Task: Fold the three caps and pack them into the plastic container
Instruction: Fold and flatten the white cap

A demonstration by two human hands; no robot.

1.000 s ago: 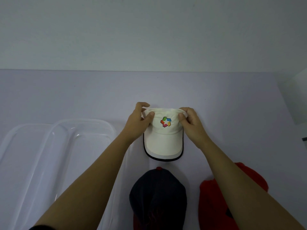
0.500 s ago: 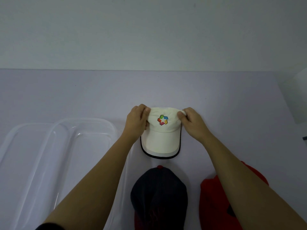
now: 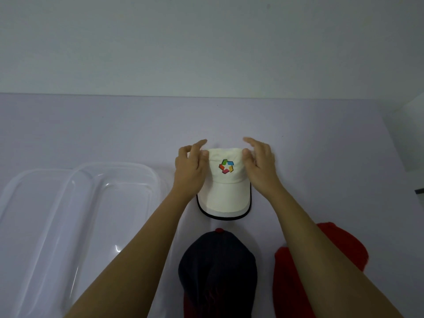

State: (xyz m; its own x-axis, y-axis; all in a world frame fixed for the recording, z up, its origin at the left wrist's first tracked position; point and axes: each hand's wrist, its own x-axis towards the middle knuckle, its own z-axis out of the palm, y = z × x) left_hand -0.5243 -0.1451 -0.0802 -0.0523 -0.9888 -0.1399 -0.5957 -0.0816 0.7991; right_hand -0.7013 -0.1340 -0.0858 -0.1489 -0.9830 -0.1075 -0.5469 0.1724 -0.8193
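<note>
The white cap (image 3: 226, 180), lying flattened on the surface (image 3: 114, 129) between your loosened, empty left hand (image 3: 189, 167) and right hand (image 3: 260, 165), looks light and floppy, so take your grip at the stiffer brim.

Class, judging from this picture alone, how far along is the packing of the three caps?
Done: the white cap looks folded flat on the table. In hand: both hands, left hand and right hand, sit open-fingered beside it. Left: the dark cap and red cap are unfolded, and the plastic container holds nothing.
</note>
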